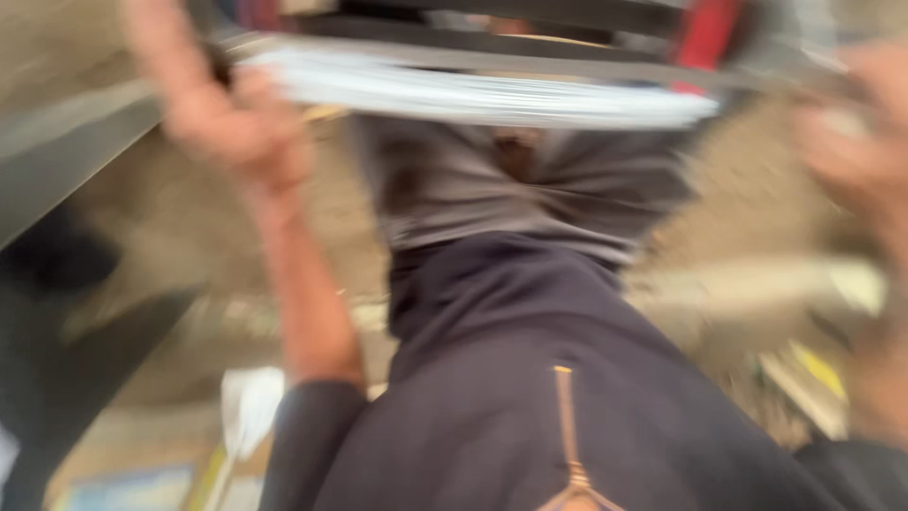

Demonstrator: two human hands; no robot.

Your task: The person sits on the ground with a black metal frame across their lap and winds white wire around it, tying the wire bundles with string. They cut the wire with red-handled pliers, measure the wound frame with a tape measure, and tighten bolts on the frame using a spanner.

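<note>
Blurred view: I saw left hand [222, 109] and right hand [865, 142] at a pale rim [492, 95]; grips unreadable; sandy ground [180, 218] below.

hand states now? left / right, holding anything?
Left hand: closed on the end of a blurred white flat object.
Right hand: at the object's other end; too blurred to tell.

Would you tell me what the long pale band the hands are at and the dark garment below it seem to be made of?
The pale band looks like bright metal or glossy plastic, judging by its streaked sheen; the blur leaves it open. The left hand grips near its end, and the right hand is at the other. The dark garment looks like matte woven cloth, with soft folds.
</note>
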